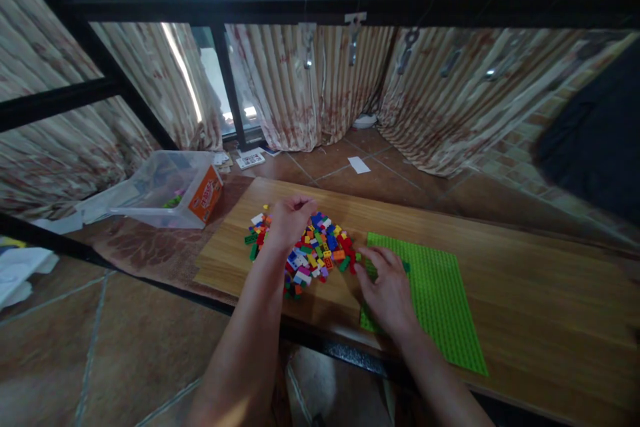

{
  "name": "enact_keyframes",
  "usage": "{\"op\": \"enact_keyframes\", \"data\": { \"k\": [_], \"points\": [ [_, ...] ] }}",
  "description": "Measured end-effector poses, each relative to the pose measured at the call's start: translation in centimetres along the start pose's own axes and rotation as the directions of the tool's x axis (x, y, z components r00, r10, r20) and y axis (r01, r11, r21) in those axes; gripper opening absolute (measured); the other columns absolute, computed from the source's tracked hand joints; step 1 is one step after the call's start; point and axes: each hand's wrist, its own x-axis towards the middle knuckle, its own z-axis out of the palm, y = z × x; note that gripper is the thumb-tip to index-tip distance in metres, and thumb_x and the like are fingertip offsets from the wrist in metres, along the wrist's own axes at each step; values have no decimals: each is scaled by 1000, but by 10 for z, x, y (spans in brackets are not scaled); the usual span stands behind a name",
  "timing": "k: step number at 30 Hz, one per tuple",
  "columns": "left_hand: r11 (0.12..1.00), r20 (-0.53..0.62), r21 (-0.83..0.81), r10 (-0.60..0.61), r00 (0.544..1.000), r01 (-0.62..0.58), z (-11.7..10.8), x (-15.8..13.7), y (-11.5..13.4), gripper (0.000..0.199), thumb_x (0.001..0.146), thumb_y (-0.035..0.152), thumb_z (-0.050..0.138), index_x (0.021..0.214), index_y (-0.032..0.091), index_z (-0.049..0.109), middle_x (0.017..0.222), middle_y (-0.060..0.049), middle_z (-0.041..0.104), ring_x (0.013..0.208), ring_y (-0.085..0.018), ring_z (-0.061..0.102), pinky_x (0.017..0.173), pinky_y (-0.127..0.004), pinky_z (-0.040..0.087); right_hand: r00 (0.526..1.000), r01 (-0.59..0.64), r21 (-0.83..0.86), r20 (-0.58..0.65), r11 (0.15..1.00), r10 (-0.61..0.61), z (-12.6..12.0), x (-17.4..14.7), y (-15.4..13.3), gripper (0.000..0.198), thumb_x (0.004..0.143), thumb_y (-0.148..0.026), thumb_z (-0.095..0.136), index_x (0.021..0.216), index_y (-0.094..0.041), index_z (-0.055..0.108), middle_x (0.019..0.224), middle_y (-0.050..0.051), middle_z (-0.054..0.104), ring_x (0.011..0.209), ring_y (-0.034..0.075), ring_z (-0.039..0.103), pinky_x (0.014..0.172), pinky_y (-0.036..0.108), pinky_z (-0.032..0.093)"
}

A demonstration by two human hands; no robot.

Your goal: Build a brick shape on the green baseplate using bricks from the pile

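The hands are apart from each other. The left hand (289, 221) is over the loose pile of toy bricks (315, 255), its thumb and fingers drawn together at the tips; whether they grip a brick cannot be told. The right hand (387, 290) curves over the left part of a green baseplate (443, 300), fingertips at the pile's right side beside some red bricks; its grip cannot be made out either. A dark green brick (406, 267) shows just beyond its knuckles.

Both forearms cross the counter's near edge, where a black rail (340, 349) runs. A narrow strip of wood separates the pile from the far edge, while the counter (545, 307) stretches broadly to the right of the baseplate. Left of the wood, a clear plastic box (150, 215) with an orange label (205, 195) sits on brown patterned cloth (145, 243).

Beyond lie floor tiles (320, 167), a white paper (359, 165), striped curtains (325, 93) and a black frame (280, 3).
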Motion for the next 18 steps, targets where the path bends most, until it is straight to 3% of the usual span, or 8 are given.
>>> {"op": "enact_keyframes", "data": {
  "k": [5,11,18],
  "points": [
    [996,23,82,20,1000,-22,4,-4,2,20,74,33,59,67,14,62,49,4,49,46,-7,39,47,-19,30,998,63,-40,22,997,-63,8,-1,-8,33,82,-35,62,110,-19,65,112,11,59,104,27,52,89,43,46],
    [994,65,104,23,998,-29,8,-2,-5,22,73,36,61,70,14,64,57,2,57,46,-7,41,45,-19,30,999,34,-88,39,996,-30,16,-4,-19,28,78,-25,66,105,-19,65,110,11,61,103,28,51,87,43,43],
    [996,84,92,-4,996,-4,13,-5,-3,24,73,38,63,74,14,65,54,3,55,45,-6,40,45,-19,30,990,74,41,114,996,-78,11,-11,-35,29,79,-20,64,108,-20,61,107,7,64,99,25,52,88,41,40]
  ]
}}
